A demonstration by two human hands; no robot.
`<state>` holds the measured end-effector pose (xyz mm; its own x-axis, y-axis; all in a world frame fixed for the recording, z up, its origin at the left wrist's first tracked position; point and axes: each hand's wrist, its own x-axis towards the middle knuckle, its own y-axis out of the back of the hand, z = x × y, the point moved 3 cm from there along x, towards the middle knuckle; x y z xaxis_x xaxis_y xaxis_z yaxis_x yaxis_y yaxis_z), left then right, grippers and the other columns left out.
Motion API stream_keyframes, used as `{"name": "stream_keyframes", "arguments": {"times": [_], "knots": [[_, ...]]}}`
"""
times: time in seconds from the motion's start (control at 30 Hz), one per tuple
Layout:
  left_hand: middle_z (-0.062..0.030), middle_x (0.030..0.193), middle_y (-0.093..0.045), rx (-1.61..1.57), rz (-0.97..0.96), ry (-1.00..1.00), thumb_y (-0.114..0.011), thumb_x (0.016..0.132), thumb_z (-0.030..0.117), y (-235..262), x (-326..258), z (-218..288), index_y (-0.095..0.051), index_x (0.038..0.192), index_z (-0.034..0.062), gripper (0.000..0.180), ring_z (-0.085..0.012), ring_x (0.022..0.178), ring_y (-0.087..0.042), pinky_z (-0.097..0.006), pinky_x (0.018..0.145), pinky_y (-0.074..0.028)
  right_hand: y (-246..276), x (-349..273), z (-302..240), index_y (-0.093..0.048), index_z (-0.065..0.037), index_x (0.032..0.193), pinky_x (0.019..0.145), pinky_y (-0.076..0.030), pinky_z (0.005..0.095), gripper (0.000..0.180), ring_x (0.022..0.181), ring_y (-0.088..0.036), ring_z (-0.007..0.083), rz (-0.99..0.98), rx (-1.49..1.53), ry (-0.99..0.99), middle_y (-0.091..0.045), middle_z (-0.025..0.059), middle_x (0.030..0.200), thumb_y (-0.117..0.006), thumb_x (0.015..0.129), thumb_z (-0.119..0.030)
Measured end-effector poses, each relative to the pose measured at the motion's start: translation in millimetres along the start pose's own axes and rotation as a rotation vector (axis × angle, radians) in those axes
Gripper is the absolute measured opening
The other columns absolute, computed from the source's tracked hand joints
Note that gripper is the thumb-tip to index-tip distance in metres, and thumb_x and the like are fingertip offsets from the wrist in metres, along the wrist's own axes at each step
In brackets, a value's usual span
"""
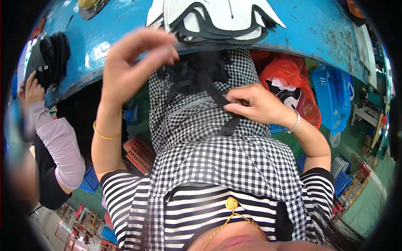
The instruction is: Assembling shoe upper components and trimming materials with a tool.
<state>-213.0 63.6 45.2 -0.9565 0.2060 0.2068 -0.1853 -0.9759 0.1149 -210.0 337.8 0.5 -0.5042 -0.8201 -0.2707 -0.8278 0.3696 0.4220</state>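
Note:
My right hand (255, 102) is closed, thumb and fingers pinching a black fabric strip (214, 94) above my lap. One end of the strip hangs below the hand. Its other end runs up to a heap of black strips (188, 77) lying on my checkered apron (201, 154). My left hand (136, 62) is raised near the table edge, slightly blurred. Its fingers are curved, with a gap between them and the thumb, and nothing shows in it. Just beyond it, a stack of white and black cut pieces (226, 21) lies at the table's edge.
The worn blue table (310, 31) spans the far side. At the left, another person's hand (34, 88) touches a stack of black pieces (52, 58). A red plastic bag (289, 69) and a blue basket (333, 98) are at right; an orange crate (140, 154) is at lower left.

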Motion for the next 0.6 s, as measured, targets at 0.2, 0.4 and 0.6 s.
{"name": "stream_keyframes", "arguments": {"times": [0.2,0.4,0.6], "knots": [[-0.0100,0.096,-0.068,0.512,-0.135,0.336,-0.074,0.082,0.009,-20.7,-57.9,-62.2,-0.067,0.105,-0.0003,0.026,-0.0180,0.094,-0.067,-0.028,0.079,-0.052,-2.4,4.4,8.0,-0.056,0.000,0.083,0.053,-0.041,0.0362,0.025,0.056,-0.054,0.0240,-0.254,-0.193,-0.137,-0.057,0.0123,0.066,-0.071,0.087,-0.021],[-0.0107,0.070,-0.062,0.772,-0.097,0.379,-0.073,0.082,0.012,-25.4,-98.1,-87.5,-0.067,0.103,-0.0004,0.025,-0.0230,0.062,-0.059,-0.034,0.059,-0.045,5.0,16.1,1.4,-0.057,0.000,0.090,0.054,-0.044,0.0384,0.036,0.057,-0.059,0.0307,-0.122,-0.327,-0.108,-0.062,0.0147,0.066,-0.069,0.088,-0.034],[-0.0129,0.084,-0.063,0.616,0.161,0.077,-0.060,0.089,-0.001,6.5,-57.2,3.5,-0.063,0.098,-0.0035,0.010,-0.0242,0.070,-0.063,-0.031,0.065,-0.048,36.4,42.2,-24.2,-0.065,-0.002,0.101,0.060,-0.050,0.0337,0.026,0.068,-0.066,0.0205,0.222,-0.136,0.102,-0.067,0.0126,0.078,-0.069,0.088,-0.025]]}}
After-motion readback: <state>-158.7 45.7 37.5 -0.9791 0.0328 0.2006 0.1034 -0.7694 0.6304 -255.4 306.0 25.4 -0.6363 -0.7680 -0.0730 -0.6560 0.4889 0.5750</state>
